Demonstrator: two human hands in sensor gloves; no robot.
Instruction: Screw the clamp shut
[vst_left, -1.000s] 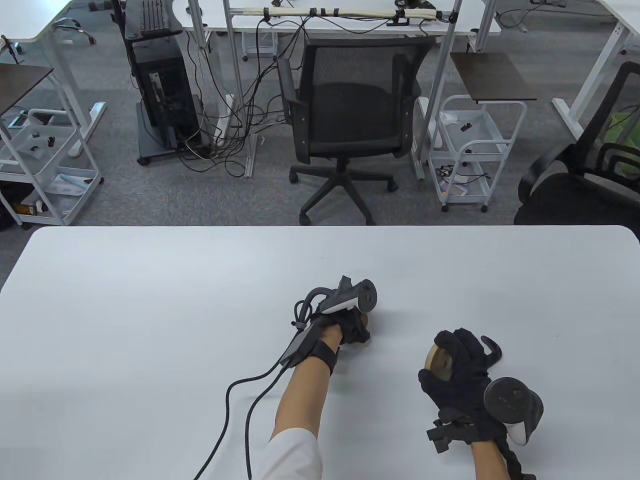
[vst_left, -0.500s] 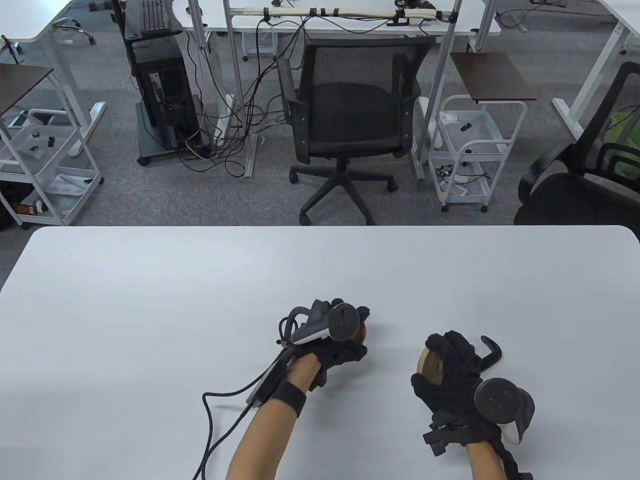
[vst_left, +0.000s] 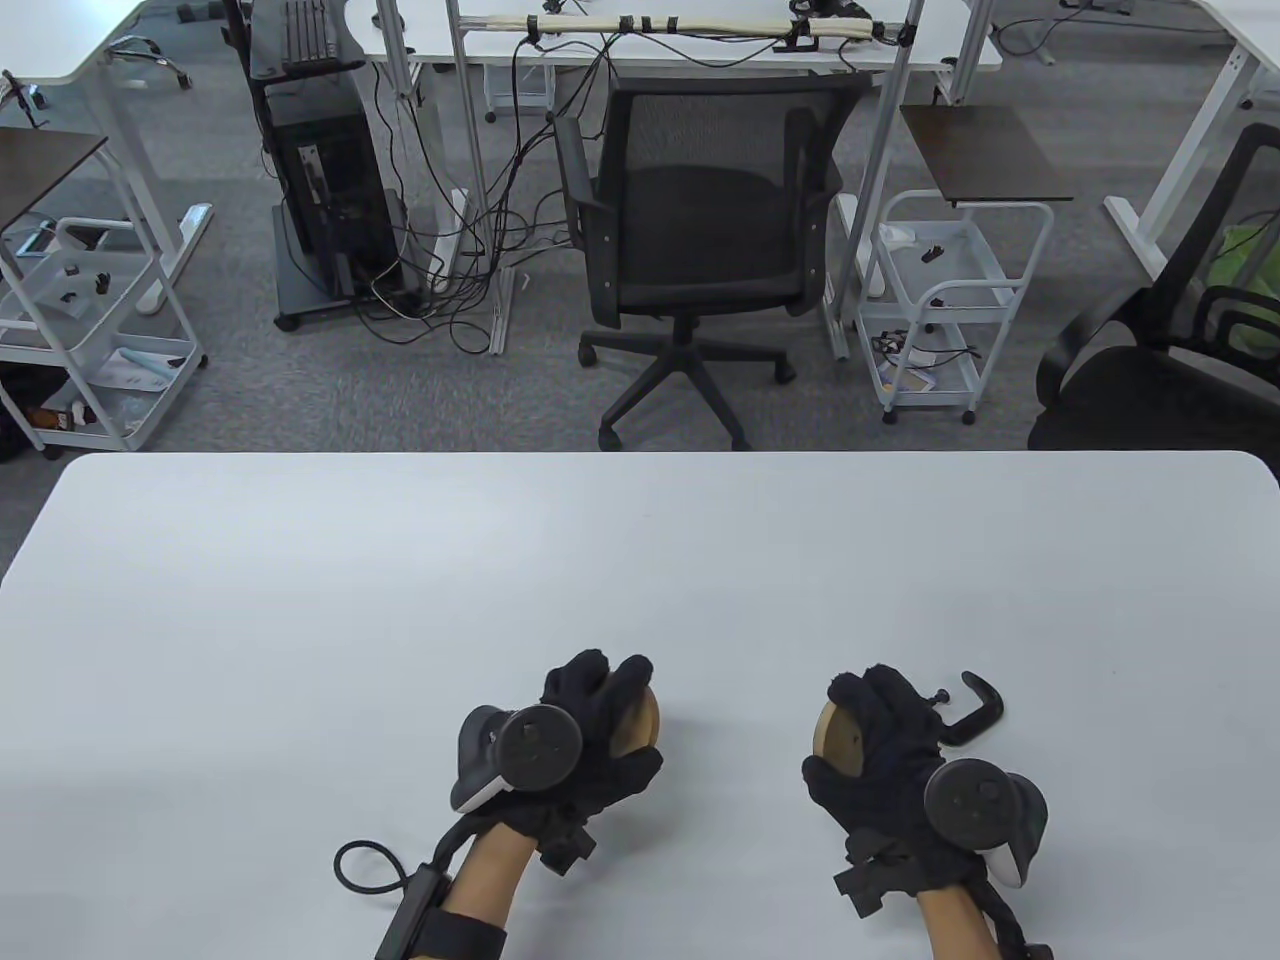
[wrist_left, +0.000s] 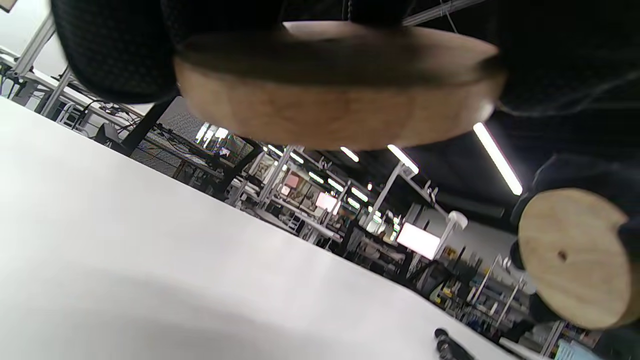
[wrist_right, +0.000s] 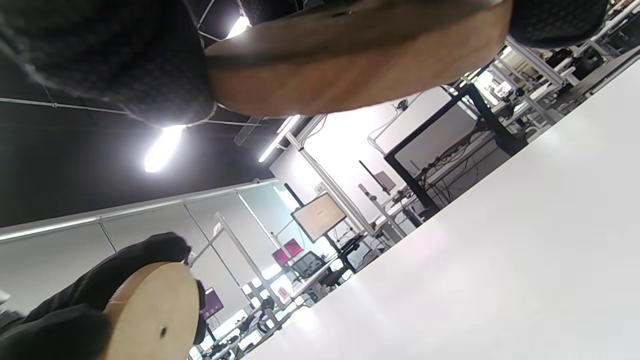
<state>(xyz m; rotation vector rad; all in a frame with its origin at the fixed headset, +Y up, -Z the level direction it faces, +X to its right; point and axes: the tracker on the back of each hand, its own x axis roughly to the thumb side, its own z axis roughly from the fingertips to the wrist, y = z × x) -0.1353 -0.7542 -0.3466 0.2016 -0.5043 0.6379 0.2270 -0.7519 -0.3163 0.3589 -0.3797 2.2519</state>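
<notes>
Gripping a round, flat wooden disc (vst_left: 640, 722) edge-on, the left hand (vst_left: 580, 745) sat low on the white table (vst_left: 300, 600), fingers curled over the rim & thumb under it. Over on the other side, the right hand (vst_left: 890, 760) held a second round wooden disc (vst_left: 838, 738) the same way, fingers wrapped over the top edge. Both hands closed round their discs, flat faces turned toward each other across the gap, well apart.

Black metal C-shaped clamp (vst_left: 965, 712) lay on the table just beyond the right hand, behind its fingers; whether glove and clamp touched, can't tell. Only the hooked end & a short bar w/ a small knob showed, rest hidden by the glove. Long axis ran roughly left-right, hook end pointing away to the right & curling back toward the table's far edge.

Left wrist view: its own disc (wrist_left: 335, 85) filled the top of frame, edge-on, glove either side; the other disc (wrist_left: 575, 257) face-on at right, small centre hole visible. Right wrist view mirrored that: disc (wrist_right: 360, 60) up top, far one (wrist_right: 150, 312) bottom left.

Vs half a sec earlier: left hand had dropped back toward the near edge & rolled over, tracker (vst_left: 520, 755) now at the left of the hand, more disc showing. Right hand had edged slightly nearer; clamp hadn't moved.
</notes>
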